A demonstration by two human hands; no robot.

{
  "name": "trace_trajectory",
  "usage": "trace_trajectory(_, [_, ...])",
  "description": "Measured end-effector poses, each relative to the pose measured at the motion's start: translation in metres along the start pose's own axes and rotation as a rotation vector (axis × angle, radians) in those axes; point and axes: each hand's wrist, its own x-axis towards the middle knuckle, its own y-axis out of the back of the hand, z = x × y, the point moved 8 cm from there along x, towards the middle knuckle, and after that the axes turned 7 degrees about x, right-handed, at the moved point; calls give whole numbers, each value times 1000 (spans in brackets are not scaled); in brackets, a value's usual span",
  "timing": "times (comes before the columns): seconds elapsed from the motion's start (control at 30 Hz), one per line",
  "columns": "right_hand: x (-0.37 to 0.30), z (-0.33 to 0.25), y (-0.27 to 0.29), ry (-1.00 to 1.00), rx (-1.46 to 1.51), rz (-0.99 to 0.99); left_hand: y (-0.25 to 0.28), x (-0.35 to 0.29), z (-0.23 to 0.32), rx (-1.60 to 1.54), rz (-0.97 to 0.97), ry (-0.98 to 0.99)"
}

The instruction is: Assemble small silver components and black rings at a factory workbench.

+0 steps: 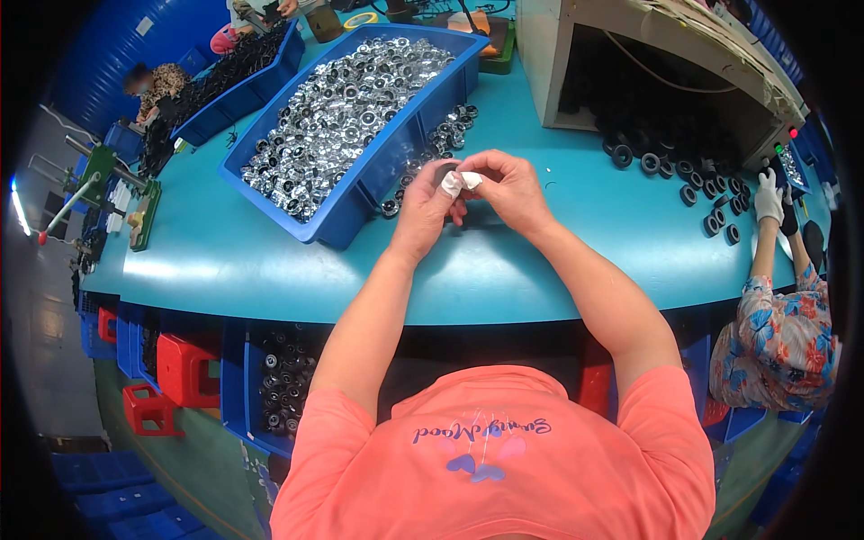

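Note:
My two hands meet above the blue-green table, just right of a large blue bin. My left hand is closed on a small dark round part, which shows partly between its fingers. My right hand is closed too, its thumb and forefinger pinched against the left fingertips. Whatever it pinches is hidden. White wraps cover the tips of both thumbs. Close beyond the hands, several clear-and-black round parts lie loose along the bin's side.
The blue bin is heaped with shiny round parts. At right, black rings spill from an open-fronted box. A green hand press stands at far left. A co-worker's gloved hand is at the right edge; another person sits far left.

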Motion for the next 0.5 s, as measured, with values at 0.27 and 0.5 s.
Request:
trace_trajectory(0.27, [3,6,9,-65,-128,74,3,-4,7,32,39,-54])
trace_trajectory(0.5, [2,25,8,-253,-83,-44,-3,-5,2,6,-34,-18])
